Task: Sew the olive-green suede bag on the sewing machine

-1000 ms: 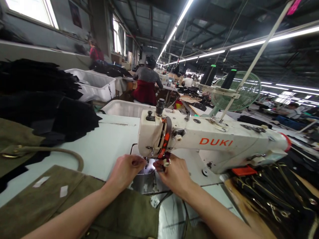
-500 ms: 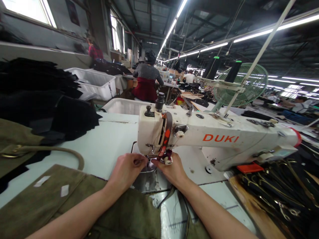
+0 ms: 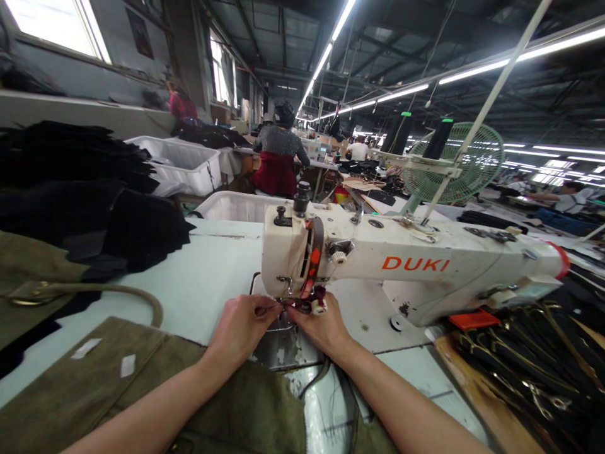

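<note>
A white sewing machine marked DUKI stands in front of me. My left hand is just left of its needle area, thumb and fingertips pinched together. From the other side my right hand reaches in under the machine head, its fingers closed close to the left fingertips. Whatever lies between the fingers is too small to make out, and the needle is mostly hidden. Below my forearms an olive fabric bag piece with two white patches lies on the pale table. A narrow strap hangs by my right wrist.
Black fabric pieces are piled at the left, beside an olive handle. Straps with metal clasps lie on a wooden board at the right. Behind stand white bins, thread cones, a green fan and a seated person.
My hands stay at the needle area, fingertips slightly closer together. The camera view has shifted a little, so the scene sits slightly lower on the left.
</note>
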A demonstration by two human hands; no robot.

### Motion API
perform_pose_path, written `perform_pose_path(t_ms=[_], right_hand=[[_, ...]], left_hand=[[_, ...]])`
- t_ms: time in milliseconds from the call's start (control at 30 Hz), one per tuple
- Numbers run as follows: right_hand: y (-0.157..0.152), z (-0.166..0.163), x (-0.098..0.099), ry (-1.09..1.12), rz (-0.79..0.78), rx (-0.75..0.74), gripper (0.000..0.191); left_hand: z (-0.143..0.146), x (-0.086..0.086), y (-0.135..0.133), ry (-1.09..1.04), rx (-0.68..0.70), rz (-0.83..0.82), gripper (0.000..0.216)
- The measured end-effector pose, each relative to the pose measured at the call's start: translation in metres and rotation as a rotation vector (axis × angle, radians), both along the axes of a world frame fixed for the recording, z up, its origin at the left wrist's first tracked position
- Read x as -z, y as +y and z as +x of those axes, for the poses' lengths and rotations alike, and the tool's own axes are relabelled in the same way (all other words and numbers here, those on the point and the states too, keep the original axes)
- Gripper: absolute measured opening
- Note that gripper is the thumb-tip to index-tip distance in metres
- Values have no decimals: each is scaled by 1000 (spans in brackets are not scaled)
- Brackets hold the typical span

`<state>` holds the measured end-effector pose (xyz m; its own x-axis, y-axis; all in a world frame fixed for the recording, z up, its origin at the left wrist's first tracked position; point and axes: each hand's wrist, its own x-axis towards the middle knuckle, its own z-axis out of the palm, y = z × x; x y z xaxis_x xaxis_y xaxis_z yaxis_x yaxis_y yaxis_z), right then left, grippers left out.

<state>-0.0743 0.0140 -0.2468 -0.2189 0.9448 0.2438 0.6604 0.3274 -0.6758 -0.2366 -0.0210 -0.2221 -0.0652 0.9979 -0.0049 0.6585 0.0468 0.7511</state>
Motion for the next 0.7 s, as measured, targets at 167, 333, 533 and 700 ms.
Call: perform_pose_path(t_ms=[167,333,533,700], right_hand=[[1,-1,1,24,-11,23,12],[-1,-3,-2,52,-5,35,11],[5,10,-10,119,16,33,4],[18,29,-15,226,-64,7,6]], left_hand=[[0,1,1,-16,13,10,28],[-1,-1,-1,36,17,39,31],[-7,-6,-7,91,30,106,31],[-11,-9,-7,156,52,99,29]])
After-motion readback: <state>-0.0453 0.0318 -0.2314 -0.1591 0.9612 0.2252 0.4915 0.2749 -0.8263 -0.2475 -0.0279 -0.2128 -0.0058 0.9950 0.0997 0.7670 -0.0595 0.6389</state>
